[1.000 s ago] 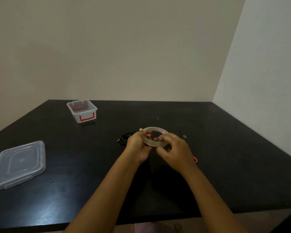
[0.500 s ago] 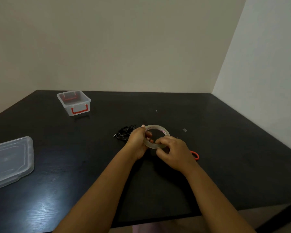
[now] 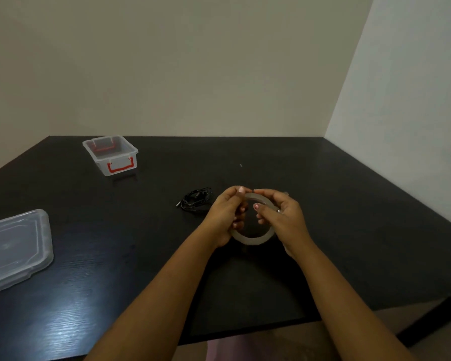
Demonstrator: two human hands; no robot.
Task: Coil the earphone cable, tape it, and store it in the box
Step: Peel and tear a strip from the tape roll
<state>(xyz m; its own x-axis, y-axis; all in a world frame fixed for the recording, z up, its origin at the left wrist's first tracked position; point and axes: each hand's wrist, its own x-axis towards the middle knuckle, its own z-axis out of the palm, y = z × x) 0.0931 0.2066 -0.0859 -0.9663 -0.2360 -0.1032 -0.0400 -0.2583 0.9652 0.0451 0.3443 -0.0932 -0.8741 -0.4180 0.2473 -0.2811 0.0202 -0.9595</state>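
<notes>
- Tape roll (image 3: pixel 253 240): I am seeing left hand (image 3: pixel 225 217) and right hand (image 3: pixel 284 220) both gripping it above the table (image 3: pixel 349 230), fingertips pinching its top edge.
- Earphone cable (image 3: pixel 195 201): lying bundled just left of the hands.
- Box (image 3: pixel 111 155): sitting open, far left.

A plain, sparse room, perhaps a home: a black wood-grain table (image 3: pixel 336 209) sits in a corner, with a cream wall (image 3: pixel 193 74) beyond the left hand (image 3: pixel 225 217) and a white wall (image 3: pixel 406 100) out past the right hand (image 3: pixel 281 220).
</notes>
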